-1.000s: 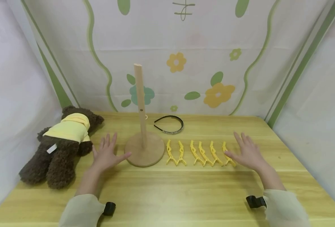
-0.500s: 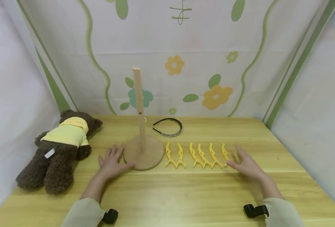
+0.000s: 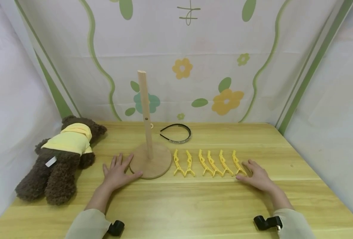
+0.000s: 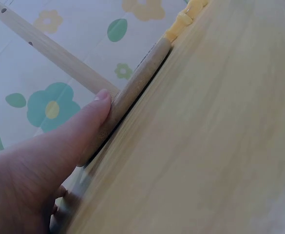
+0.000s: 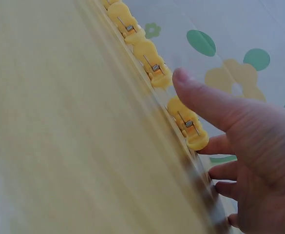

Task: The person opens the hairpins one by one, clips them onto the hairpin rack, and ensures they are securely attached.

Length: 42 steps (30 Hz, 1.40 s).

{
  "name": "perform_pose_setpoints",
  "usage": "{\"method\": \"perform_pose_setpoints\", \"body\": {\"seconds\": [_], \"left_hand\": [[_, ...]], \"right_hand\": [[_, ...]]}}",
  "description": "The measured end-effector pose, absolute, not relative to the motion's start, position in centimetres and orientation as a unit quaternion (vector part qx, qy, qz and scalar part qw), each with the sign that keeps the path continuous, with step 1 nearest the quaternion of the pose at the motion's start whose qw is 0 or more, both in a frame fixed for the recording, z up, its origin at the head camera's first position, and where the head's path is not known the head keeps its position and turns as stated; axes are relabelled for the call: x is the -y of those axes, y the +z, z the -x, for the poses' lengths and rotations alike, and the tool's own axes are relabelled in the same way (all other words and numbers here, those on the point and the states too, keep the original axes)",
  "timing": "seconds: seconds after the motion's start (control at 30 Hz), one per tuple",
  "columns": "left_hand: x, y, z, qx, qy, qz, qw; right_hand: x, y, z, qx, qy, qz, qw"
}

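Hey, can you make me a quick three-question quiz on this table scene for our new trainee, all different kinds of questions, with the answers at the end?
1. How many yellow clips are on the table?
2. True or false: the black headband lies farther back on the table than the yellow clips.
3. Which of these is the left hand nearest to?
A) the teddy bear
B) the wooden stand
C) the black headband

Key:
1. Six, with the last one right beside the right hand.
2. True.
3. B; the left hand is at the edge of its round base.
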<state>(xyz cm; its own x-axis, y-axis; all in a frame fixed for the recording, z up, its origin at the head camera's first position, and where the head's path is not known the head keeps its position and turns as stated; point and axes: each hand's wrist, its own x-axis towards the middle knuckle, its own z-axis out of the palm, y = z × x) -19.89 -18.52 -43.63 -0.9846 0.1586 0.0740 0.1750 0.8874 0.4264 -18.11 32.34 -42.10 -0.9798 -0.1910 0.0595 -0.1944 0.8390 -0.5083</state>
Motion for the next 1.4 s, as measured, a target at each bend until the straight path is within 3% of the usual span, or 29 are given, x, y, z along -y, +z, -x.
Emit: {"method": "perform_pose_setpoints", "body": {"seconds": [0.3, 0.77, 1.4], "left_hand": [[18.3, -43.8, 20.0, 0.972, -0.217, 0.086, 0.025], [18.5, -43.6, 19.9, 0.973, -0.212, 0.084, 0.027], [18.5, -43.8, 19.9, 0.973, -0.215, 0.083, 0.025]], "right_hand": [[-32.7, -42.5, 18.1, 0.953, 0.285, -0.095, 0.031], [-33.7, -42.8, 18.0, 0.924, 0.372, -0.085, 0.021], [-32.7, -42.3, 17.9, 0.950, 0.305, -0.038, 0.057]]}}
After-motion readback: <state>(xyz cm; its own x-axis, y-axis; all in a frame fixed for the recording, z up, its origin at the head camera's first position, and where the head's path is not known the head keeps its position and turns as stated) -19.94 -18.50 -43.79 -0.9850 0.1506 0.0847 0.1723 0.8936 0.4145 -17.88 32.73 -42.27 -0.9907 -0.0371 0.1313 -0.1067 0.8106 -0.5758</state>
